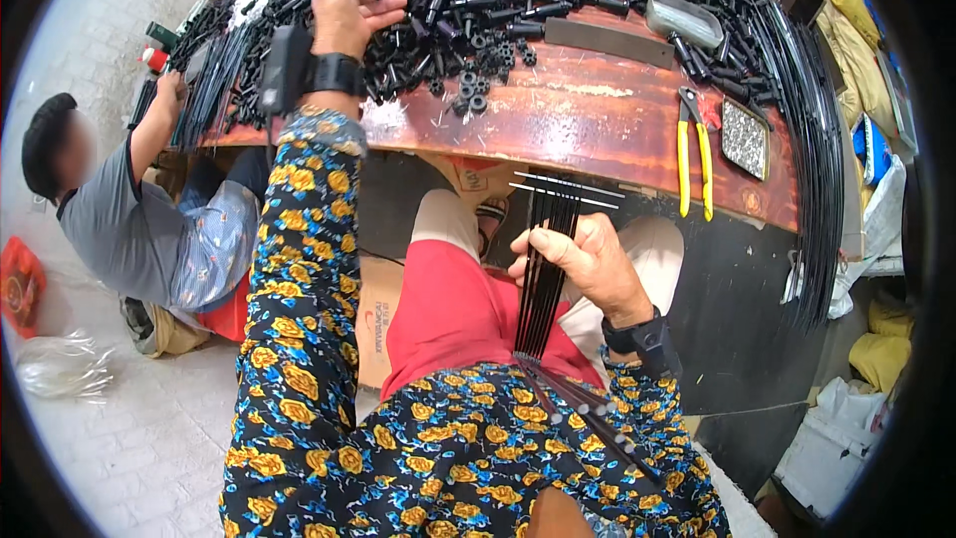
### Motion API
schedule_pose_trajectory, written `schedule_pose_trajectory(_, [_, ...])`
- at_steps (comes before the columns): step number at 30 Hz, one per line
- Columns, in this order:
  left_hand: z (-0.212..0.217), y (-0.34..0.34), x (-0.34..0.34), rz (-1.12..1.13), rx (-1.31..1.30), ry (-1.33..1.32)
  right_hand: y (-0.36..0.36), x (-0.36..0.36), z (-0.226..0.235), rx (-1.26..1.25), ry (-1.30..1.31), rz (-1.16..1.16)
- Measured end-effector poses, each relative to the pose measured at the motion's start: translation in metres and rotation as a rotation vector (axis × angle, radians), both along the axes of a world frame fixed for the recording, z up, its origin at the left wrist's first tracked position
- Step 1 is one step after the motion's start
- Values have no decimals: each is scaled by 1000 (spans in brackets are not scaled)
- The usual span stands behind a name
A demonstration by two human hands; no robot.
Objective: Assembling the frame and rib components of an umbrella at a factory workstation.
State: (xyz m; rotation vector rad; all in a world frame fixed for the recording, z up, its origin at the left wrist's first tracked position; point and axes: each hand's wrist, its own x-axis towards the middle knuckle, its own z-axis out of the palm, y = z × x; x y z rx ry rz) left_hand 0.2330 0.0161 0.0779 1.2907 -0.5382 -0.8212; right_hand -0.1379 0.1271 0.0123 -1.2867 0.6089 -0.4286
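Observation:
My left hand [347,16] reaches over a large pile of black plastic tube-shaped parts [438,0] at the far side of the table. Its fingers are stretched out and apart, beside a dark part near the thumb. In my right hand [595,264] is a bundle of thin black rods [543,289], gripped above my lap. The rods fan out at their lower ends, which have round pale tips. A few thin silvery rods lie crosswise at the bundle's upper end. Small black ring-shaped parts [473,90] sit at the pile's near edge.
On the reddish wooden table [578,130] lie yellow-handled pliers [694,154], a flat dark bar [607,42], a tin of small metal pieces [745,139] and a clear box [684,20]. Long black rods [802,139] hang over the right edge. Another person [139,209] sits at the left.

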Motion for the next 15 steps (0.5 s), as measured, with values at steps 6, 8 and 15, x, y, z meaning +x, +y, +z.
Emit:
schedule_pose_trajectory(6, [-12, 86, -13, -60, -198, 383, 8, 3, 4, -4, -44, 4])
schedule_pose_trajectory(8, [-32, 112, -13, -61, -104, 331, 13, 3, 5, -2, -46, 6])
schedule_pose_trajectory(15, [-94, 138, -27, 311, -18, -727, 21, 3, 13, -5, -17, 10])
